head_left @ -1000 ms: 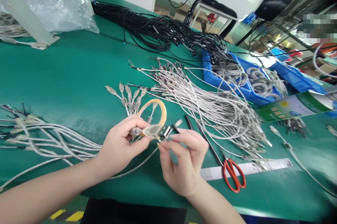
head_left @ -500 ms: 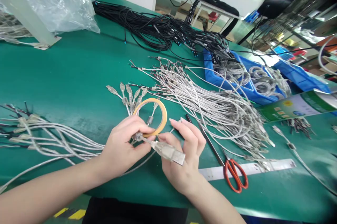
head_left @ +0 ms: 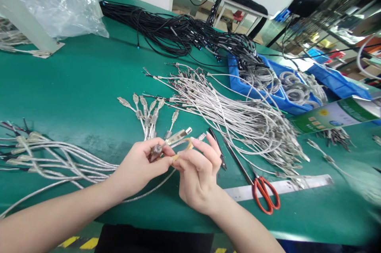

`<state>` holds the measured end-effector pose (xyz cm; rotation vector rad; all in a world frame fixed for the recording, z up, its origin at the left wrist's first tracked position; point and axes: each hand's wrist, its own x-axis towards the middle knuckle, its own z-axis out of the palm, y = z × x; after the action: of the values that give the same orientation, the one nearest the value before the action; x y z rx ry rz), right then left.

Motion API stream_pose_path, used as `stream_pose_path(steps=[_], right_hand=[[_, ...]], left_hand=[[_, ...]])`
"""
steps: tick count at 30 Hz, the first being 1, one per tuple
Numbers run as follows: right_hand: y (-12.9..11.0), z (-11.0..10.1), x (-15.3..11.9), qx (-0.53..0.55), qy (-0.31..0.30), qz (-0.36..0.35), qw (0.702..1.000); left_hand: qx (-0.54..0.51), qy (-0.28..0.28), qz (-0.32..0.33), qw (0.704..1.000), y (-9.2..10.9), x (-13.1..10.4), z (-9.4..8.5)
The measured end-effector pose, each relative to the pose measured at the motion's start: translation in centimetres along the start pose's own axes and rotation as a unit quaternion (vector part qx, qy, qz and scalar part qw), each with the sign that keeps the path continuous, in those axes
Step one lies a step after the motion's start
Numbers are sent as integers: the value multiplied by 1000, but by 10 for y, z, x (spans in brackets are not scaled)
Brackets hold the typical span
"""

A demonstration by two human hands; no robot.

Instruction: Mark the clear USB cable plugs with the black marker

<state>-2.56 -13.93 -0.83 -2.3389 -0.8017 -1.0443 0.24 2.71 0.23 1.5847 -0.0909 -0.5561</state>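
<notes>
My left hand [head_left: 141, 163] is closed round a grey USB cable near its bead [head_left: 156, 152]. The cable's clear USB plug [head_left: 176, 137] sticks out beyond the fingers, angled up and right. My right hand [head_left: 198, 171] pinches a roll of yellow tape [head_left: 189, 144], seen nearly edge-on and mostly hidden by the fingers. The fingertips of both hands meet at the tape. Just beyond my hands, several USB plugs [head_left: 144, 104] lie fanned out on the green table [head_left: 80, 86]. Their cables [head_left: 80, 154] run left under my left forearm to bare wire ends.
A heap of grey cables [head_left: 226, 106] lies to the right, with black cables [head_left: 166, 31] behind it. Blue bins [head_left: 238, 80] hold coiled cables. Red-handled scissors [head_left: 266, 195] rest on a metal ruler [head_left: 285, 187]. A plastic bag [head_left: 68, 3] sits at the back left.
The tape roll has turned from showing its open ring to nearly edge-on. The held USB plug has swung from pointing lower right to upper right, past the fingers.
</notes>
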Motion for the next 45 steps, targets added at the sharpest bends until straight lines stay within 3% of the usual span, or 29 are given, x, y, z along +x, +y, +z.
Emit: stream_pose_path(steps=[2, 6, 10, 13, 17, 24, 32, 45], right_hand=[[-2, 1, 0, 22, -14, -23, 999], [-7, -4, 4, 92, -38, -72, 992], [4, -14, 11, 105, -9, 78, 991], [11, -16, 11, 148, 5, 124, 981], [7, -9, 5, 256, 4, 152, 955], [-4, 1, 0, 264, 31, 174, 948], [-11, 1, -2, 254, 32, 192, 947], [-7, 4, -3, 274, 48, 171, 945]], left_hand=[[-33, 19, -8, 999, -1, 4, -2], [-142, 109, -22, 984, 3, 11, -7], [-201, 56, -33, 977, 8, 11, -6], [-196, 5, -16, 980, 6, 10, -3], [-166, -15, 13, 986, 1, 7, -2], [-27, 48, 48, 997, 4, 0, 0], [16, 100, 77, 992, 11, -2, 4], [-22, 81, 76, 994, 12, -5, 5]])
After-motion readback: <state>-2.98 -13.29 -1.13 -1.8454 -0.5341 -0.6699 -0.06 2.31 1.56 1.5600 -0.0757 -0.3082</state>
